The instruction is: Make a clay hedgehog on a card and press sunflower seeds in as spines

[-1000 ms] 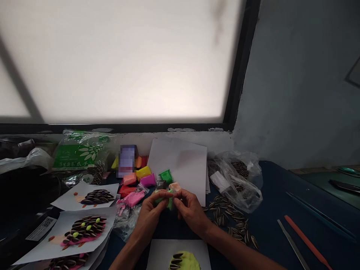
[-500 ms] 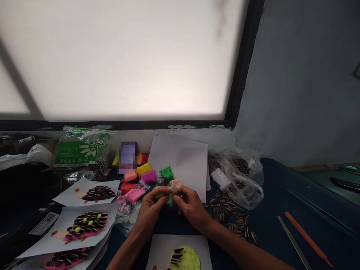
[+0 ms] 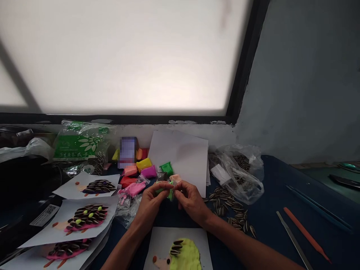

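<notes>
Light green modelling clay (image 3: 170, 194), apparently in a clear wrapper, is between my two hands above the dark blue table. My left hand (image 3: 152, 200) pinches it between thumb and fingers. On its other side, my right hand (image 3: 191, 202) is closed, fingertips pinching its edge; my fingers partly hide the clay. Below my hands lies a white sheet (image 3: 160, 240) with a hedgehog picture, its yellow-green clay body (image 3: 188, 253) bearing several sunflower seeds (image 3: 176, 247) at the upper left.
Finished hedgehog sheets (image 3: 104, 234) are stacked at left. Coloured clay packets (image 3: 148, 171) and white paper (image 3: 182, 150) stand behind my hands. Loose sunflower seeds (image 3: 225, 202) and a plastic bag (image 3: 247, 187) lie right, with an orange tool (image 3: 306, 234) and a grey tool (image 3: 294, 240) beyond.
My view has tilted down slightly, so more of the hedgehog sheet shows, including its face. Both hands stay at the green clay, with only slight finger movement.
</notes>
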`<state>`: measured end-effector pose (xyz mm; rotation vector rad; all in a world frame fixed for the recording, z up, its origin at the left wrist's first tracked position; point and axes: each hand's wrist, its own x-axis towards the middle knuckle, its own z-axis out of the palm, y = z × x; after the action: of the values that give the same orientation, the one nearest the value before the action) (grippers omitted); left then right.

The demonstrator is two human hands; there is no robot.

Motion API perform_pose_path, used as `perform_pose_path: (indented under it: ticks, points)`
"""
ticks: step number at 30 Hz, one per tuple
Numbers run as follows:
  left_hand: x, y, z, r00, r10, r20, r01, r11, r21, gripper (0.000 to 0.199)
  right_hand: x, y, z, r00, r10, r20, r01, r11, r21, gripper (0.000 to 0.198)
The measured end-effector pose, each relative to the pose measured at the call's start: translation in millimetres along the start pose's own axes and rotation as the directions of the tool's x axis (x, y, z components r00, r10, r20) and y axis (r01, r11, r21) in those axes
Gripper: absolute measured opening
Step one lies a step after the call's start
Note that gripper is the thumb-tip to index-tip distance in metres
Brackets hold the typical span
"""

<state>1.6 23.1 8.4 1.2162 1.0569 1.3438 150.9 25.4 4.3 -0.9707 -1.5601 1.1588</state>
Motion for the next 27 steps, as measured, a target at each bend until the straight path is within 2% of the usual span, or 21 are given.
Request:
perform_pose_path:
  ticks: [5,10,14,17,22,27]
  points:
    - [0.2,-0.4,-1.4,0.999,0.005,0.034,-0.005,1.000,0.013,0.022,0.8,1.9,0.3,1.000,0.008,-0.014,-0.008,1.000,0.011,0.010]
    - [-1.7,0.5,-1.2,0.999,0.004,0.040,-0.005,1.000,0.025,0.024,0.3,1.4,-0.1,1.000,0.004,-0.016,-0.004,1.000,0.024,0.018]
    - [-4.7,2.9,-1.0,0.994,-0.043,0.100,0.045,0.999,-0.021,0.043,-0.6,-0.3,-0.4,1.000,0.005,-0.025,-0.004,1.000,0.028,0.022]
    - [-5.9,5.2,-0.6,0.994,-0.031,0.106,0.035,0.999,-0.036,0.055,-1.1,-0.7,-0.7,1.000,0.010,-0.024,-0.009,1.000,0.023,0.022]
    - [-5.0,6.9,1.1,0.996,-0.032,0.080,0.029,0.999,0.029,0.046,-1.8,0.2,-0.5,0.998,-0.005,-0.056,0.004,1.000,-0.027,0.018]
    - [-4.5,6.5,0.8,0.996,-0.060,0.060,0.056,0.997,0.056,0.047,-3.1,0.2,0.6,1.000,-0.018,0.007,0.018,0.997,-0.071,0.017]
